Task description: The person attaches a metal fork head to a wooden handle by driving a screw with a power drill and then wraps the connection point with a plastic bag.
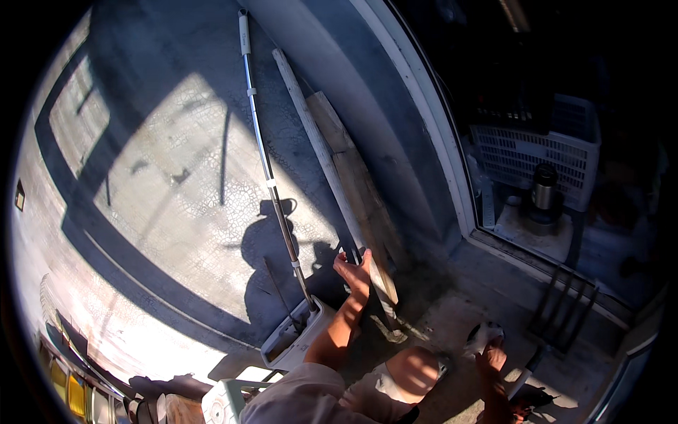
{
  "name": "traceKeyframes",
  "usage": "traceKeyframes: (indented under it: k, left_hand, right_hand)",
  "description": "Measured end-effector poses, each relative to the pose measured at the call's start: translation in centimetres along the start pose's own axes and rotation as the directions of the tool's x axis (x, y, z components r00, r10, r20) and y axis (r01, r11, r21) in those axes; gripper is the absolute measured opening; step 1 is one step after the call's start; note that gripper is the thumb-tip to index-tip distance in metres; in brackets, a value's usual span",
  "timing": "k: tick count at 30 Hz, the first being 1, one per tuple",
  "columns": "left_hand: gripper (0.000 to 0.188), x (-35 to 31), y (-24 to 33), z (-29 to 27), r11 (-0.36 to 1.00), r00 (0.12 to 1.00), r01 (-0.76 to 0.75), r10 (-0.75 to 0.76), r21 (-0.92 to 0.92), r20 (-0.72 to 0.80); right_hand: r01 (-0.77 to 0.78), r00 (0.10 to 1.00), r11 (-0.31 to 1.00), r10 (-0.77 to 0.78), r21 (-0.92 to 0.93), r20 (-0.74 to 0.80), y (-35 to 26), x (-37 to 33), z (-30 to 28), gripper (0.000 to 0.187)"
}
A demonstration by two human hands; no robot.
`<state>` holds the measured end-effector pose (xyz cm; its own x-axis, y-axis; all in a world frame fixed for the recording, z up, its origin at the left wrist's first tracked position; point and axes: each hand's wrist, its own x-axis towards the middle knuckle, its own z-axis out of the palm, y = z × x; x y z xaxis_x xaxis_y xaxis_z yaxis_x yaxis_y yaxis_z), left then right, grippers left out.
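Note:
My left hand (355, 272) is raised beside a long pale wooden pole (321, 152) that leans against the wall. Its thumb and a finger stand apart at the pole's edge; whether they touch it I cannot tell. Lower right, my right hand (491, 355) is closed on a white crumpled piece (486, 334), cloth or plastic, above the concrete floor. Just right of that hand lies a dark fork with several tines (565, 307), its pale handle (520, 382) running down past my forearm.
Wide boards (353, 177) lean behind the pole. A metal-handled mop (263, 148) stands in a white bucket (321, 321) left of my arm. Past the door frame (452, 169) are a white slatted crate (537, 159) and a metal cylinder-shaped device (544, 194). A pale green container (222, 401) sits lower left.

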<state>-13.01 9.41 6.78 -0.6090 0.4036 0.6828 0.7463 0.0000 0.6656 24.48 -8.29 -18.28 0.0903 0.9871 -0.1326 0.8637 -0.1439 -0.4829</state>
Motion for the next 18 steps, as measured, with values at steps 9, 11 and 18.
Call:
traceKeyframes:
  k: [9, 11, 18]
  left_hand:
    - [0.026, 7.1, 2.0, 4.4, 0.683, 0.741, 0.613, -0.325, -0.397, 0.588]
    - [0.027, 4.5, 3.8, 4.4, 0.809, 0.862, 0.463, -0.317, -0.363, 0.395]
    - [0.028, 4.2, 5.2, 3.5, 0.970, 0.983, 0.150, -0.126, -0.191, 0.132]
  right_hand:
    - [0.000, 0.999, 1.000, 0.000, -0.005, 0.040, 0.2, 1.4, 0.4, 0.068]
    - [-0.015, 0.999, 1.000, 0.014, 0.012, 0.053, 0.6, 1.7, 0.4, 0.067]
    - [-0.066, 0.985, 0.997, 0.058, 0.047, 0.163, 2.1, 2.4, 2.2, 0.067]
